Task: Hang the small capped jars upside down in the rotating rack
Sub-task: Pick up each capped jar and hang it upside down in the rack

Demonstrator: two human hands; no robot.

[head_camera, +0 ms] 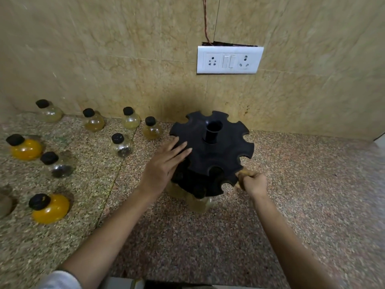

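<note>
The black rotating rack (216, 151) stands on the counter near the wall, a notched disc with a centre tube. My left hand (164, 163) lies flat on the disc's left edge, fingers spread. My right hand (253, 181) is closed around a brownish jar (244, 174) at a front-right notch; most of that jar is hidden. Under the disc's front hang a pale yellowish jar (201, 204) and another one (175, 189). Several black-capped jars stand upright at the left, among them two orange ones (51, 209) (26, 148) and a clear one (121, 146).
The speckled stone counter (312, 195) runs to a beige tiled wall. A white switch and socket plate (229, 59) is on the wall above the rack, with a thin wire above it. A round dark shape (5, 203) sits at the far left edge.
</note>
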